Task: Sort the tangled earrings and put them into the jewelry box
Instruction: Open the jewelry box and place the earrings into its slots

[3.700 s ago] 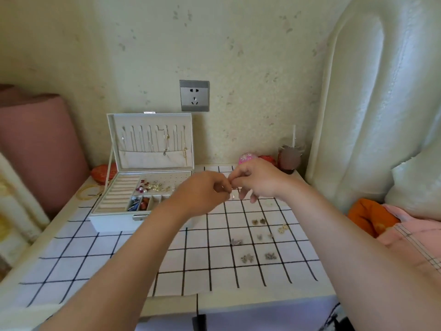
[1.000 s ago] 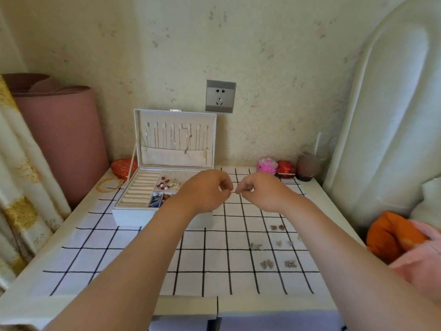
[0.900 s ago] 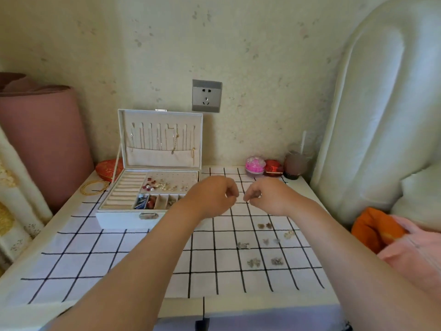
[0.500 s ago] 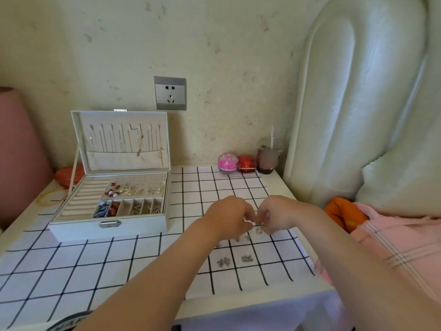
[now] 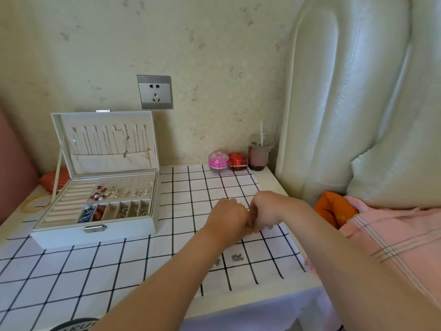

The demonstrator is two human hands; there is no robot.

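My left hand (image 5: 228, 219) and my right hand (image 5: 267, 211) are low over the checked cloth (image 5: 133, 256), knuckles touching, right of the middle. Both have their fingers curled downward and pinch a small earring between them, which the fingers mostly hide. Two loose earrings (image 5: 237, 258) lie on the cloth just in front of my hands, and another earring (image 5: 217, 262) shows beside my left forearm. The white jewelry box (image 5: 71, 235) stands open at the left, with earrings (image 5: 119, 192) pinned on its panel and more in its small compartments.
A pink round container (image 5: 218, 161), a red one (image 5: 237, 161) and a cup with a straw (image 5: 259, 155) stand at the back right by the wall. A padded headboard (image 5: 346, 103) rises at the right. An orange pouch (image 5: 51, 181) and gold bangle (image 5: 33, 204) lie left of the box.
Both hands have come down from chest height to the cloth over the loose earrings and closed together. My view has swung right, so the box sits further left.
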